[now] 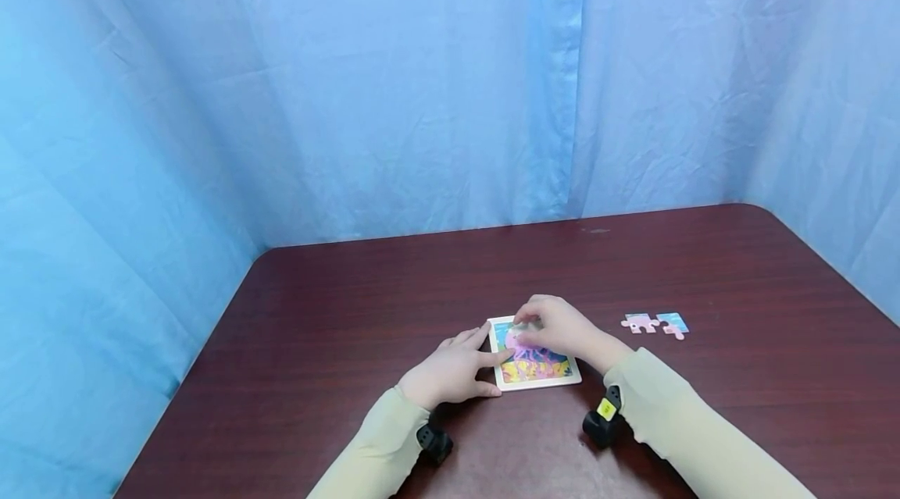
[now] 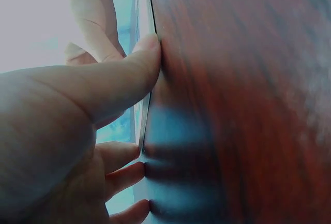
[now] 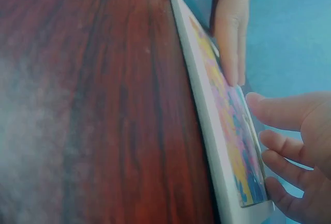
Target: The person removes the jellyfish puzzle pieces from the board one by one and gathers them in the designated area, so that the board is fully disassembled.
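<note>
Dark table (image 1: pixel 337 327), blue curtain (image 1: pixel 422 93) behind: left hand (image 1: pixel 453 370), fingers spread, on the framed puzzle (image 1: pixel 541 385); right hand (image 1: pixel 562 327) over it, whether pinching anything I cannot tell. I would brace it and press evenly; two loose pieces (image 1: pixel 640 323) lie rightward.

A person is wearing long, plain sleeves in pale cream, the left sleeve (image 1: pixel 376 444) and the right sleeve (image 1: pixel 692 425) both reaching to the wrist, with soft folds creasing the fabric near the cuffs. Each forearm is carrying a compact black wrist camera; the left camera (image 1: pixel 436 443) is showing a dark, blocky casing, while a bright yellow label (image 1: pixel 607 408) bearing small, unreadable dark marks is standing out on the right camera (image 1: pixel 599 430). Both hands, the left hand (image 1: pixel 450 372) and right hand (image 1: pixel 562 329), are going bare.
</note>
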Demonstrator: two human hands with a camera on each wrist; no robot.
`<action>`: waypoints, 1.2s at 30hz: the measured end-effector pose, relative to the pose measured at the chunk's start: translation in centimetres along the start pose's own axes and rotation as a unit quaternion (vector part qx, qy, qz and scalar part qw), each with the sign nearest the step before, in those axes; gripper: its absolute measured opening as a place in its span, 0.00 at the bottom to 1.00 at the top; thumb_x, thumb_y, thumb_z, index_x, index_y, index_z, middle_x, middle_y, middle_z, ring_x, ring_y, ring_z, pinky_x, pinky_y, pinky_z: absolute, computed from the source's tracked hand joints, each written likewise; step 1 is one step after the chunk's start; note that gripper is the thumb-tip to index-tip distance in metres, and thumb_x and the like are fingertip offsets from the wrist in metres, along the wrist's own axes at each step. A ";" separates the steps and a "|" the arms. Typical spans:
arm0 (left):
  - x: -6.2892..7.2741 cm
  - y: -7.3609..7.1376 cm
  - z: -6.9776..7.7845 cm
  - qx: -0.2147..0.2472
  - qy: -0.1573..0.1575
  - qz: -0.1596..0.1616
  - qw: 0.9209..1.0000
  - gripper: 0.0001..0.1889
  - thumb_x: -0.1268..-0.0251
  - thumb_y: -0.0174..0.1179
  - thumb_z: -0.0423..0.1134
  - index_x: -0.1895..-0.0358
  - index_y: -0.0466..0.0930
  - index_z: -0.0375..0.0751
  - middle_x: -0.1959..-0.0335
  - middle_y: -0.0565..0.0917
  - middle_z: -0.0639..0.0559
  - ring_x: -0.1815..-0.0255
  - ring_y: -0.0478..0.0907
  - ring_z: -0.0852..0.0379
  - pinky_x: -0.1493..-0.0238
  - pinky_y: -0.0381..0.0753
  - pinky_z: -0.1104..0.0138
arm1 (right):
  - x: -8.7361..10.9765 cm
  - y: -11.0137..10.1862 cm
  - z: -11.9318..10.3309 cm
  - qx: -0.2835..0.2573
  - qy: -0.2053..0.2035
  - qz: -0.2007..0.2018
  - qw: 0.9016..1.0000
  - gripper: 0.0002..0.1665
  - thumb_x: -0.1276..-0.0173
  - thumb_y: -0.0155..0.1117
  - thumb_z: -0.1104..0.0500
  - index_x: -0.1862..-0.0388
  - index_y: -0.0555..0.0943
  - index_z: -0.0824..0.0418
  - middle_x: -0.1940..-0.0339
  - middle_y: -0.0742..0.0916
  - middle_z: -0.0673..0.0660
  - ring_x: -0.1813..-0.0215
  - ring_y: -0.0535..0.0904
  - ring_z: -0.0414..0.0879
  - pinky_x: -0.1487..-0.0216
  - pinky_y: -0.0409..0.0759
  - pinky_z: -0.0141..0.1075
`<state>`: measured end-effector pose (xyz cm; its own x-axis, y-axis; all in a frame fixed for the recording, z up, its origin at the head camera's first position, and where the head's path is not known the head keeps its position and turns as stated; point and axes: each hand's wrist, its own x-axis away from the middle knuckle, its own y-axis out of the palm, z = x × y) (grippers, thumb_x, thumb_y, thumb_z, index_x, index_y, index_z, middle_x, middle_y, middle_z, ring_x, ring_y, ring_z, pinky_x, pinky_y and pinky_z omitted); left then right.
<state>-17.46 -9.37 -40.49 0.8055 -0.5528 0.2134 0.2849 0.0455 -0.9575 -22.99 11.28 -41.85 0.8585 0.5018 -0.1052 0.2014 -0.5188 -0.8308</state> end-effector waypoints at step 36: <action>-0.2 -0.1 -0.4 0.034 -0.005 -0.001 0.999 0.30 0.41 0.63 0.54 0.34 0.68 0.65 0.24 0.54 0.45 0.27 0.57 0.46 0.34 0.63 0.48 | -1.2 0.8 -1.4 0.047 0.030 -0.019 0.998 0.08 0.46 0.73 0.63 0.78 0.81 0.54 0.65 0.81 0.51 0.62 0.74 0.44 0.53 0.76 0.42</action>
<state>-17.84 -9.58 -40.53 0.8098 -0.5448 0.2175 0.3212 0.1015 -0.9416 -23.25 9.33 -41.61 0.8788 0.4753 -0.0418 0.1917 -0.4321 -0.8812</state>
